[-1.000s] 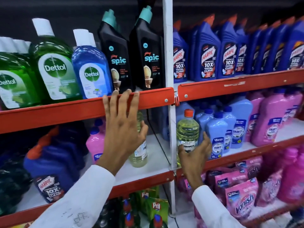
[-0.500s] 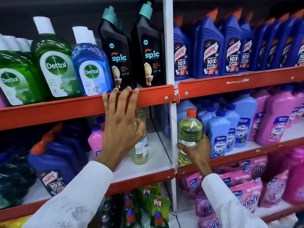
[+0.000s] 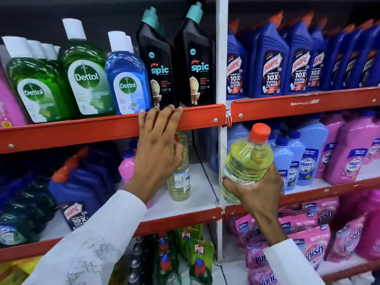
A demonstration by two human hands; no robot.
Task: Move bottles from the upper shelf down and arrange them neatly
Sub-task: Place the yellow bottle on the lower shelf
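My right hand (image 3: 258, 194) grips a clear bottle of yellow liquid with an orange cap (image 3: 247, 159), held tilted in front of the white upright post, off the shelf. My left hand (image 3: 157, 153) rests with its fingers spread over the red front edge of the upper shelf (image 3: 82, 130), holding nothing. Behind that hand a second pale yellow bottle (image 3: 181, 175) stands upright on the white middle shelf (image 3: 197, 200). On the upper shelf stand green and blue Dettol bottles (image 3: 86, 79), two black Spic bottles (image 3: 193, 64) and several blue Harpic bottles (image 3: 271, 68).
Light blue and pink Shakti bottles (image 3: 304, 159) fill the middle shelf on the right. Blue Harpic bottles (image 3: 76, 194) and a pink bottle (image 3: 126, 169) stand at the left. Pril bottles (image 3: 197, 258) and pink Vanish pouches (image 3: 310, 247) lie below. A white post (image 3: 221, 58) divides the bays.
My right hand closed on the yellow bottle at the right bay's shelf edge and lifted it up and toward me, tilting it. My left hand stayed on the red shelf edge.
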